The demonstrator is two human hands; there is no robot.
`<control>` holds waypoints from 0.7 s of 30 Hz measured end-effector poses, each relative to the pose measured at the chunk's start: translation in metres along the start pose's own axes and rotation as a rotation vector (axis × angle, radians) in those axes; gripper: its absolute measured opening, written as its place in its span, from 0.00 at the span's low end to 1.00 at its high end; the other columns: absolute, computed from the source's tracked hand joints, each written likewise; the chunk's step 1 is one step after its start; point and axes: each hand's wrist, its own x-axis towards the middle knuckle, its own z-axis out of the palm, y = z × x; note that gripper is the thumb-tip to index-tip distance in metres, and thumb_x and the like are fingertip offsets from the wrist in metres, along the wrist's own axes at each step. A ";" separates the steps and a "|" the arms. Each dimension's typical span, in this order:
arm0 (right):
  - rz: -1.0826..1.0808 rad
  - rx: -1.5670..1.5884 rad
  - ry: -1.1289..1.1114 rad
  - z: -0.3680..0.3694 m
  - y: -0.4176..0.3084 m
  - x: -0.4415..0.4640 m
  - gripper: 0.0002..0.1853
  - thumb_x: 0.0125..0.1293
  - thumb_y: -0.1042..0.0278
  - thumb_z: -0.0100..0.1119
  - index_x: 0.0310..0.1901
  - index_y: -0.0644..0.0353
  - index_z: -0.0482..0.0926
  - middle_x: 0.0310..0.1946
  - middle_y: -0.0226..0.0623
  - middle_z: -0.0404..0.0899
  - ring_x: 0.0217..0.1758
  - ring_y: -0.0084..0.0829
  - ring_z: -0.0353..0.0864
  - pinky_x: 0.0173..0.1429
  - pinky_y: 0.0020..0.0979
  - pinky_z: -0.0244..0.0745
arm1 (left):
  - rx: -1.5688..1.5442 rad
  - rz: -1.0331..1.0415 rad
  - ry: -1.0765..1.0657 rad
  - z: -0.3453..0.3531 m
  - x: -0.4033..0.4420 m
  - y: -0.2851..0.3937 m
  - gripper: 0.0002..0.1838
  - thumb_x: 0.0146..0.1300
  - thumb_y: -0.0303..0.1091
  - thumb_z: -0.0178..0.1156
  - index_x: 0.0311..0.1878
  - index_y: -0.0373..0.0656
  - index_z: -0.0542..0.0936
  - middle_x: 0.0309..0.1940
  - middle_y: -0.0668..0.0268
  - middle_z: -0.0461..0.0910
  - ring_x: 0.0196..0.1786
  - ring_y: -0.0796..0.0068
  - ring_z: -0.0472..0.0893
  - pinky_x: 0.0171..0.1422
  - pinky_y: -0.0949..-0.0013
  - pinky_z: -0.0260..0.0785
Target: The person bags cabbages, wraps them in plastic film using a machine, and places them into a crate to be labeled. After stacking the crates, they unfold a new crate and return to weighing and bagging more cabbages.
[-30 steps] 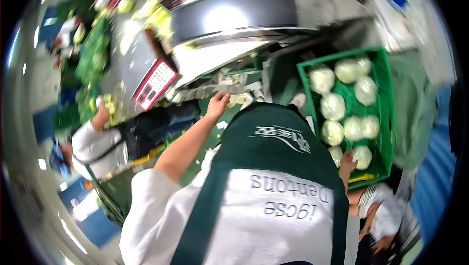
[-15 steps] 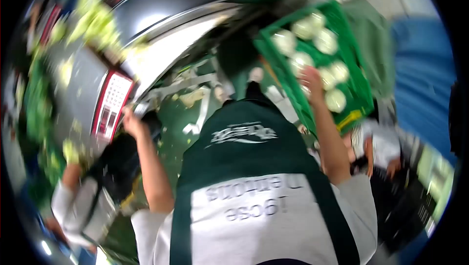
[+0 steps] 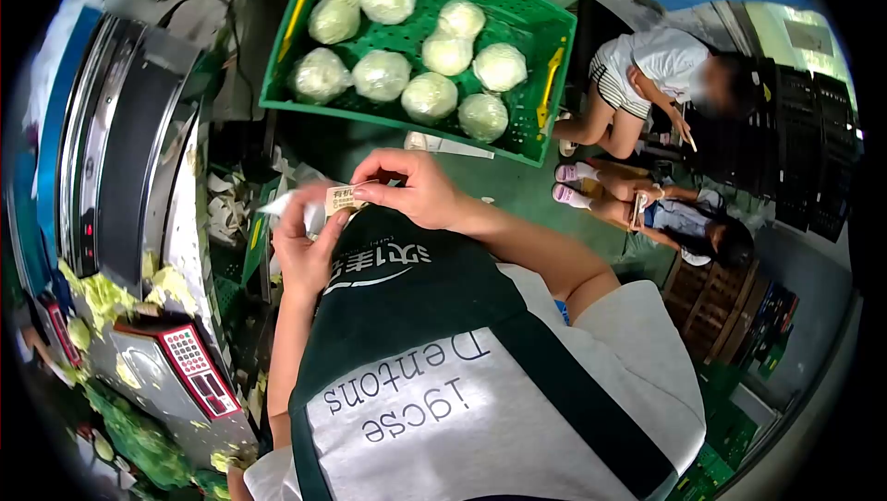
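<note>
My left hand (image 3: 307,238) and my right hand (image 3: 411,189) meet in front of my dark green apron. Between their fingertips is a small pale printed label (image 3: 342,200). The right thumb and fingers pinch its right side. At its left and lower edge, the left thumb and fingers press on it, partly smeared by motion. A blurred whitish sheet (image 3: 286,203) shows by the left fingers; I cannot tell whether it is held. Beyond my hands stands a green plastic crate (image 3: 370,118) with several round cabbages (image 3: 381,75) wrapped in clear film.
On the left is a machine with a dark flat top (image 3: 139,122) and a red display. Nearer sits a scale with a red keypad panel (image 3: 197,370), among loose leaves (image 3: 97,298). Two people sit or crouch at the right, near stacked dark crates (image 3: 804,141).
My view has turned, bringing the crate to the top. My hands, earlier apart with the right over the cabbages and the left by the scale, are now together on the label.
</note>
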 end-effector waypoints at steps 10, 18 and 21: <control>-0.063 0.276 0.575 -0.232 0.054 0.045 0.09 0.67 0.64 0.53 0.44 0.59 0.75 0.35 0.30 0.76 0.38 0.22 0.74 0.43 0.25 0.71 | 0.081 -0.391 -0.277 0.149 0.074 0.014 0.08 0.62 0.27 0.60 0.43 0.36 0.77 0.30 0.68 0.79 0.31 0.86 0.72 0.36 0.80 0.66; 0.738 -1.337 0.519 -0.413 0.207 0.082 0.51 0.47 0.37 0.66 0.65 0.62 0.59 0.64 0.51 0.60 0.67 0.50 0.59 0.67 0.44 0.59 | 0.108 -0.514 -0.273 0.179 0.087 0.016 0.13 0.62 0.22 0.56 0.51 0.35 0.75 0.42 0.65 0.78 0.47 0.79 0.74 0.54 0.75 0.65; 0.230 -0.743 0.310 -0.348 0.142 0.079 0.30 0.58 0.54 0.64 0.58 0.61 0.70 0.54 0.43 0.73 0.52 0.38 0.73 0.57 0.37 0.69 | 0.167 -0.450 -0.217 0.181 0.091 0.002 0.16 0.62 0.27 0.58 0.53 0.34 0.74 0.45 0.61 0.79 0.48 0.76 0.75 0.55 0.73 0.66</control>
